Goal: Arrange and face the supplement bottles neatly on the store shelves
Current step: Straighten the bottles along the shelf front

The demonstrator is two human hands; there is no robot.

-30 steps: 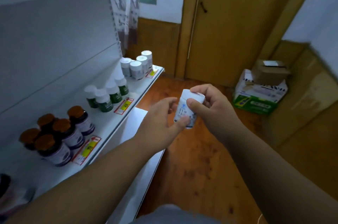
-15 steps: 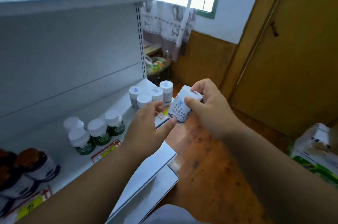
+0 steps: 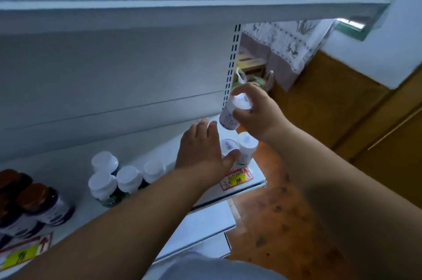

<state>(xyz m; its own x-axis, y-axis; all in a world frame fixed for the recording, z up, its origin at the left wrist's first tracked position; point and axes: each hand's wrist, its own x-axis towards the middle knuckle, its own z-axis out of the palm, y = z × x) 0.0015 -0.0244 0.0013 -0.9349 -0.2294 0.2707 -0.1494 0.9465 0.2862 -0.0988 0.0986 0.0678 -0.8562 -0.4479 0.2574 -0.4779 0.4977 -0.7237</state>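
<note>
White plastic with blue print, the held supplement bottle [image 3: 230,115] hangs tilted in the air above the far right end of the shelf [image 3: 75,170], its cap uppermost and leaning right. The right hand [image 3: 255,113] grips it near the cap, fingers curled over the top and thumb against the side, the forearm reaching in from the lower right. Just below it stand two white-capped bottles [image 3: 245,145] near the shelf's front corner. The left hand [image 3: 201,151] lies over that same group, palm down, fingers stretched toward the back panel and thumb touching the nearer bottle's side; whether those fingers curl round anything beneath them cannot be told. Its forearm crosses the frame from the lower left. A red and yellow price tag [image 3: 237,179] marked 108 sits on the shelf edge below the thumb. Further left stands a cluster of green bottles with white caps [image 3: 123,179], and beyond them brown-capped jars [image 3: 34,206] at the left margin, blurred.
</note>
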